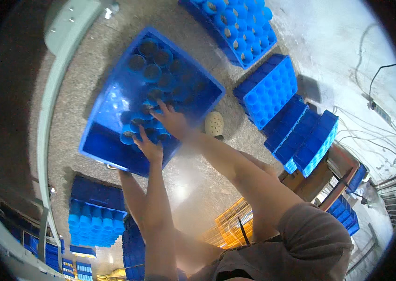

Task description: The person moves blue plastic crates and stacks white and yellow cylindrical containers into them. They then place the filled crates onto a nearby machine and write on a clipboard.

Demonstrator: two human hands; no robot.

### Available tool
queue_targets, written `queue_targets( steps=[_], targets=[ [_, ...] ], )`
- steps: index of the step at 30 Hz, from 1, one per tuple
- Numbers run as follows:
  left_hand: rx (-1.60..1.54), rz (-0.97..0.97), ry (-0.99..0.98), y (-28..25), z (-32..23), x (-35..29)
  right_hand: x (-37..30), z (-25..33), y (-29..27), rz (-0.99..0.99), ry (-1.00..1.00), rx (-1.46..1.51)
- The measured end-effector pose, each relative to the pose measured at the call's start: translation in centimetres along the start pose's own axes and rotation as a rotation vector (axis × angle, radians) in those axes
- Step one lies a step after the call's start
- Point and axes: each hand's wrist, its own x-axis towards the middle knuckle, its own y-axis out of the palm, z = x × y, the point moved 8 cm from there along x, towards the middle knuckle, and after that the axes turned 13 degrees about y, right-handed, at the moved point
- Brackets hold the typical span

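In front of me a large blue plastic bin [109, 161] stands tilted across the floor. Inside it sit several round light-blue cups [152, 73] in close rows, dark within; what fills them is too dim to make out. My left hand [151, 150] reaches over the bin's near side, its fingers apart and resting at the rims of the nearest cups. Just right of it and farther in, my right hand [173, 122] lies over other cups with its fingers stretched out. No thing is visibly gripped by either hand.
Blue cup trays [272, 93] stand in a row at the right, with a filled cup tray [244, 33] beyond them. Another cup tray [96, 220] is at lower left. A beige clog [214, 124] touches the floor beside the bin. A yellow crate [235, 222] is near me; a green metal frame [43, 117] runs along the left.
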Motion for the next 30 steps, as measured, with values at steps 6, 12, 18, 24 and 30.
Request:
queue_targets(
  steps=[6,12,18,24,30],
  targets=[
    [-0.253,0.468,0.110,-14.8,-14.5,0.5,-3.3,5.3,-20.7,0.123,0.063,0.212],
    [-0.403,-0.021,0.665,-53.7,-35.5,0.1,-8.4,21.9,-57.3,-0.515,-0.539,0.544],
    [0.327,-0.961,0.630,-79.5,-37.7,16.1,3.5,41.1,-74.8,-1.213,-0.820,0.317],
    [0.531,-0.464,0.308,-81.0,-34.2,32.9,24.5,52.4,-72.0,-0.469,-0.664,-0.406],
    [0.577,-0.529,0.474,-81.4,-34.9,31.0,25.0,48.0,-73.0,-0.578,-0.463,-0.113]
  ],
)
